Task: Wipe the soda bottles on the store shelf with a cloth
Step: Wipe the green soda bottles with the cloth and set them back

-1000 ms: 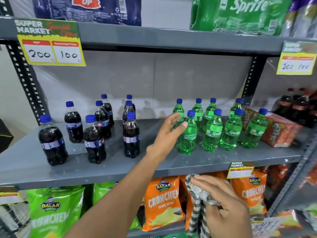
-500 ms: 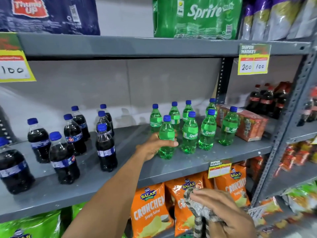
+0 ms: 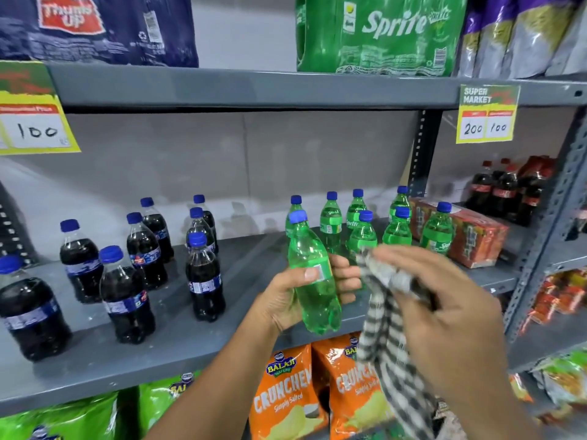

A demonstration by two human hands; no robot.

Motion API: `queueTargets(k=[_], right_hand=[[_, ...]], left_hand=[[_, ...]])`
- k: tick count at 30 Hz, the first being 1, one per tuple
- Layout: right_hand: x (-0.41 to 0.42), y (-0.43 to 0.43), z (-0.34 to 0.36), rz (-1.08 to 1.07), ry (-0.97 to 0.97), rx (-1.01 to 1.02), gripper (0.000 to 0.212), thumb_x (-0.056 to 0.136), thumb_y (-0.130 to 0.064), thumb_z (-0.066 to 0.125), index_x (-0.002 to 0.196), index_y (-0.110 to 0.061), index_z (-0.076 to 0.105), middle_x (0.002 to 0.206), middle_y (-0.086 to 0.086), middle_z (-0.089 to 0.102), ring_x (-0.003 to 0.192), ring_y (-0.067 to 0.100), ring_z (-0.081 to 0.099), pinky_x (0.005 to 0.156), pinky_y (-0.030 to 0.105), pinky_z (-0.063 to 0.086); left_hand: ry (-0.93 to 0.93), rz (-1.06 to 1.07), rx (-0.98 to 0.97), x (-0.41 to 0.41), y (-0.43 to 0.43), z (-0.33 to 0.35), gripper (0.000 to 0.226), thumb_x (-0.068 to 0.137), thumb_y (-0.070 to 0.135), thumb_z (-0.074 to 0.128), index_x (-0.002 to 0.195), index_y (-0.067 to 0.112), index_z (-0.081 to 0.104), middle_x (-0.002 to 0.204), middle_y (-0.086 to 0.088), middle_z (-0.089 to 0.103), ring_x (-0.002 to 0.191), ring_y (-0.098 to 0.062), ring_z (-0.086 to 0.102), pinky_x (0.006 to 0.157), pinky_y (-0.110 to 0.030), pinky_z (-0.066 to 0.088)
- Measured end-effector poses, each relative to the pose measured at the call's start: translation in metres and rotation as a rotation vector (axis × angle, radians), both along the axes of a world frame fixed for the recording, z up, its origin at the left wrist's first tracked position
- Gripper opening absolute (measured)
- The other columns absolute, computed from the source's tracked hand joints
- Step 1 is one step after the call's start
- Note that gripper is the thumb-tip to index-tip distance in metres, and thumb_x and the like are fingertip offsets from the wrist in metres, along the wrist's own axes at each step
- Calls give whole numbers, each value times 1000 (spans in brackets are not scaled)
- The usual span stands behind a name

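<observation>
My left hand (image 3: 293, 298) grips a green soda bottle (image 3: 313, 274) with a blue cap, held tilted in front of the grey shelf (image 3: 104, 354). Just right of the bottle, my right hand (image 3: 444, 306) holds a black-and-white checked cloth (image 3: 386, 315), which hangs down from my fingers. Several more green bottles (image 3: 397, 231) stand on the shelf behind. On the shelf's left part stand several dark cola bottles (image 3: 205, 276) with blue caps.
An orange carton pack (image 3: 470, 236) lies at the shelf's right end, with red-capped cola bottles (image 3: 505, 192) beyond the upright. Orange snack bags (image 3: 286, 395) and green ones fill the shelf below. Shrink-wrapped soda packs (image 3: 378, 33) sit on the shelf above, price tags (image 3: 487, 114) hanging from its edge.
My left hand has lifted the green bottle off the shelf toward me. My right hand has risen with the cloth from below the shelf to beside the bottle.
</observation>
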State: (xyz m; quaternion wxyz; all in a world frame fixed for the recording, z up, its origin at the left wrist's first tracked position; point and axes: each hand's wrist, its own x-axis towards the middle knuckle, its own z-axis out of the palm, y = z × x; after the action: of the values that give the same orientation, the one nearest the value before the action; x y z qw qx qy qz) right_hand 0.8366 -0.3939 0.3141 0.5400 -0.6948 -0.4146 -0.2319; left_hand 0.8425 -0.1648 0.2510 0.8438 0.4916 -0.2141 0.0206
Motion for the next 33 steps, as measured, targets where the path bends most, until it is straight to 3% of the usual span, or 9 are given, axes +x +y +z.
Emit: queueTargets(k=[5,8,11,13,18,21,24,28,33], right_hand=[[14,33,49,46,-138,-25,56,75,21,58,107,-21,76,108,-14,70,106,-10,60,91,3,41],[10,47,62,123,-221,-120,58,67,20,52,101,-19,77,103,-14,70,103,-6,61,89,6,43],[5,52,62,204,-355,-296,63,60,24,49,99,-16,78,103,-8,73,104,10,63,94,26,48],[8,49,61,204,-382,-348,65,58,26,49,100,-15,78,103,-7,73,103,14,63,94,30,47],[5,47,60,208,-483,-387,64,57,26,52,98,-14,79,102,-6,75,100,16,65,90,29,48],[11,42,64,226,-437,-367,68,56,28,51,99,-17,79,102,-10,74,103,8,66,93,26,51],[16,38,68,280,-375,-359,68,57,25,45,99,-17,79,105,-11,73,107,2,64,96,19,49],[22,22,73,403,-307,-390,68,56,11,36,97,-23,78,105,-14,74,110,6,66,95,15,46],[21,20,77,454,-308,-401,63,59,5,38,97,-27,77,104,-15,74,107,5,67,93,15,48]], left_hand=[[121,-59,-1,-20,-17,1,45,78,25,83,119,9,71,109,-5,79,97,-19,75,86,-36,60],[146,-83,41,-28,-15,0,49,85,19,76,131,10,63,121,-7,75,110,-23,72,97,-43,57],[163,-96,64,-35,-16,1,57,85,12,76,139,9,54,126,-12,72,114,-29,70,99,-47,55],[155,-85,94,-41,-13,-1,62,86,10,76,142,10,50,129,-17,69,118,-33,67,101,-49,52],[114,-35,255,-51,-9,4,55,84,-2,64,136,13,57,124,-17,70,119,-34,65,108,-59,44],[123,-47,298,-57,-13,9,60,79,10,78,135,7,56,122,-20,68,117,-38,63,109,-67,36],[113,-52,326,-64,-18,18,63,75,25,86,130,7,60,122,-16,71,116,-34,65,105,-57,45],[157,-82,313,-71,-20,22,70,73,29,89,129,-1,59,122,-15,71,115,-32,66,102,-53,49],[147,-108,302,-77,-23,23,63,75,28,87,127,3,61,123,-12,72,117,-29,67,103,-50,49]])
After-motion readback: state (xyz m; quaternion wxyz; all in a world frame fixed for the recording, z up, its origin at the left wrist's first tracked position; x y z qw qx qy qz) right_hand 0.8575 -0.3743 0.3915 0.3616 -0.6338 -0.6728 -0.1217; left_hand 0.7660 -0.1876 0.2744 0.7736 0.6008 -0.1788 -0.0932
